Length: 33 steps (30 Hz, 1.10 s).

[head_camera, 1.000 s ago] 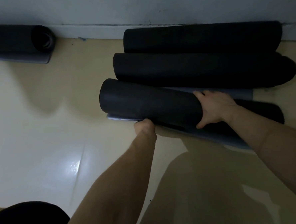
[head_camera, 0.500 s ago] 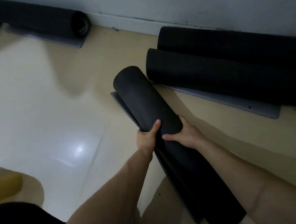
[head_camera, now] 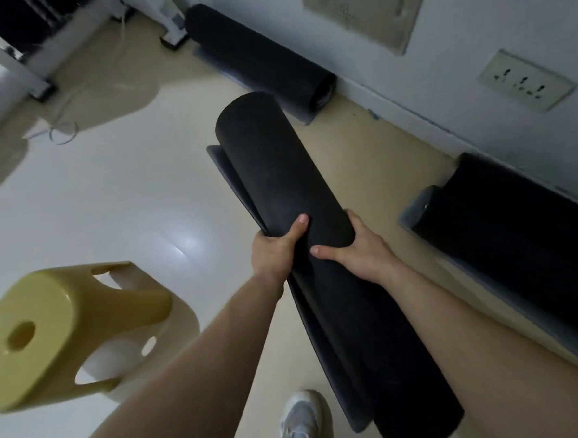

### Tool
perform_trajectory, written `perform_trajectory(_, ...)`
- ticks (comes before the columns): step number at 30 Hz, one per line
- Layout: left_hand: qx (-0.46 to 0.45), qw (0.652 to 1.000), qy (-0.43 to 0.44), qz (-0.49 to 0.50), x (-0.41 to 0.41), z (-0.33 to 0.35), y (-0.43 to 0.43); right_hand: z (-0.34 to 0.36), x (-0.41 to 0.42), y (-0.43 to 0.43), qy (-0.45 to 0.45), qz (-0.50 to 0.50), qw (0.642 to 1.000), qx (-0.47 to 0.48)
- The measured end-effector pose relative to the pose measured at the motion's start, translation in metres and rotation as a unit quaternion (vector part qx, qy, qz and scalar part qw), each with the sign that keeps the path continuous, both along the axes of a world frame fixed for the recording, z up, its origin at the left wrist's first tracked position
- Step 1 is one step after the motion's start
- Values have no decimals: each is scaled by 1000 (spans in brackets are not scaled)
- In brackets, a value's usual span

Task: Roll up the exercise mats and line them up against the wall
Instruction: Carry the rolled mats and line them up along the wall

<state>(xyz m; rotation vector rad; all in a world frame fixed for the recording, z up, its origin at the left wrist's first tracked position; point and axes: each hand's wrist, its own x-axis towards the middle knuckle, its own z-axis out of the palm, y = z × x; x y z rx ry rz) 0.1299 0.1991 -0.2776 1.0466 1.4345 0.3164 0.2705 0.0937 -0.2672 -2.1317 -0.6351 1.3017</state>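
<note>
Rolled mat (head_camera: 278, 172) gripped both-handed, near end cropped

We look down on a pale glossy floor (head_camera: 118, 209) with a bright glare patch left of our fingers. A yellow stool (head_camera: 61, 331) stands lower left of them. Above and to their right runs a grey-white wall (head_camera: 491, 13) bearing a socket plate (head_camera: 527, 80) and a blurred notice (head_camera: 366, 7). Far upper left, white frame legs (head_camera: 32, 78) and a loose cable (head_camera: 62, 127) rest on the floor
</note>
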Motion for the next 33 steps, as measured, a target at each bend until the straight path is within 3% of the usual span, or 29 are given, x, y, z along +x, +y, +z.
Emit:
perform_trajectory(7,-11,998,-3,62,-21,68,133,70,-5,153,21,77,997,6)
perform_trajectory(15,-4,995,28,94,37,64,285,62,50,310,37,81,996,19)
perform_trajectory(27,-21,988,4,155,122,-47,525,-36,135,570,37,105,994,-10)
perform_trajectory(33,-51,985,-17,162,143,-126,624,-116,153,674,-21,114,991,-73)
